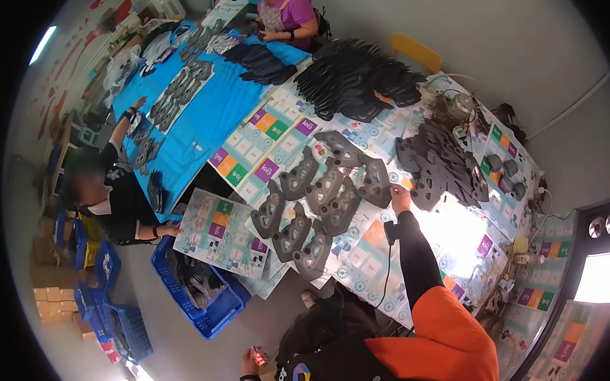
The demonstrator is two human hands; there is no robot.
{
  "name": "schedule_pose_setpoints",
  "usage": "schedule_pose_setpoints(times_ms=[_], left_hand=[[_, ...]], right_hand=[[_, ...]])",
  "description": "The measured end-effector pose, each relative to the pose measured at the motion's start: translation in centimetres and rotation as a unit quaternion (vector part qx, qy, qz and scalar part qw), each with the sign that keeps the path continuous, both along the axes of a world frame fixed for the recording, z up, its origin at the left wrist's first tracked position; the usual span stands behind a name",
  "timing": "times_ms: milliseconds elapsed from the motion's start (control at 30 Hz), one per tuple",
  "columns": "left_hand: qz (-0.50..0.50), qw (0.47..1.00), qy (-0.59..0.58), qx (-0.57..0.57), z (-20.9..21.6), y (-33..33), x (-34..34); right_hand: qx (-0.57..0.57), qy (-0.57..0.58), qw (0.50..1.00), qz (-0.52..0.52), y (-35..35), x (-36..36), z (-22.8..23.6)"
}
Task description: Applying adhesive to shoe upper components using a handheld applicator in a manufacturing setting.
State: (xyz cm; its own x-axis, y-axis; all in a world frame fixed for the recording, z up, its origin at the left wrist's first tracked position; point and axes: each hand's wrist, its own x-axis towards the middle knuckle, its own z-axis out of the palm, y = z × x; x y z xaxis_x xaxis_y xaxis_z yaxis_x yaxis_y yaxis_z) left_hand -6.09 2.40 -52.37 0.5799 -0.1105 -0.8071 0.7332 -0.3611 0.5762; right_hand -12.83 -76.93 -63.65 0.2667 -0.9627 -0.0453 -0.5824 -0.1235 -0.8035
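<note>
My right hand (400,199) is stretched out over the table, its fingers beside the right edge of a dark grey moulded piece (374,181) with cut-out holes. The fingers look drawn together; what they grip, if anything, is hidden. Several like curved pieces (320,190) lie spread in a loose group to the left of it. On its other side is an overlapping stack of grey pieces (442,164). Low down, away from the table, my left hand (252,361) is closed round a small red and whitish thing, too small to name.
A patterned sheet covers the table (361,259); a dark cable (386,275) hangs over its front. Black pieces (355,81) are heaped behind. A blue crate (215,321) stands on the floor. One person (110,190) works at the left, another (292,19) across the blue cloth (228,102).
</note>
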Motion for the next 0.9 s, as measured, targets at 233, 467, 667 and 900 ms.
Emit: schedule_pose_setpoints(times_ms=[233,467,667,900], left_hand=[[0.023,1.000,-0.007,-0.015,1.2,-1.1,-1.7],[-0.028,0.991,0.077,-0.103,-3.9,-8.5,0.4],[-0.027,0.999,0.039,-0.021,-2.7,-4.9,-0.1],[-0.100,0.995,-0.013,0.009,-2.4,-5.5,2.0]], right_hand=[[-0.019,0.038,0.998,-0.054,0.4,1.9,-1.6],[0.292,-0.302,0.901,0.106,1.9,-13.0,-10.3],[0.573,-0.228,0.787,-0.024,17.0,-2.6,0.1],[0.554,-0.249,0.793,-0.039,17.3,-2.5,-1.2]])
